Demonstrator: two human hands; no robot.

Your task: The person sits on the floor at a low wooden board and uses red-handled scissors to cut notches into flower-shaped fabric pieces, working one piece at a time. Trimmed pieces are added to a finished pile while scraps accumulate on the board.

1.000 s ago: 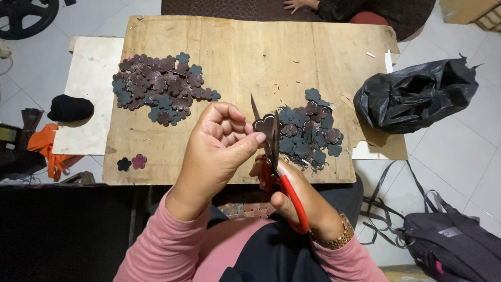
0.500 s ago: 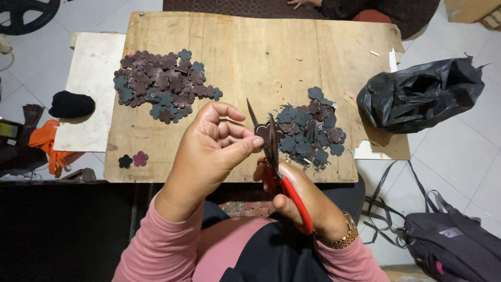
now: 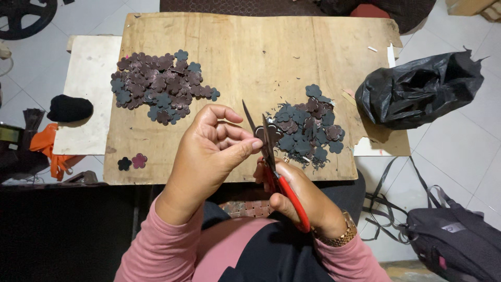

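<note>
Left hand: a dark flower shape is pinched in the fingers.
Right hand: red-handled scissors are gripped, blades parted.

The flower piece is mostly hidden behind the scissors and the left hand; the backpack is cut off by the edge.

I see no labels, signs or screens. The only packaging is a crumpled black plastic bag, glossy and open-mouthed, lying on the tiled floor just off the table's right edge. A tan cardboard box corner shows top right.
</note>
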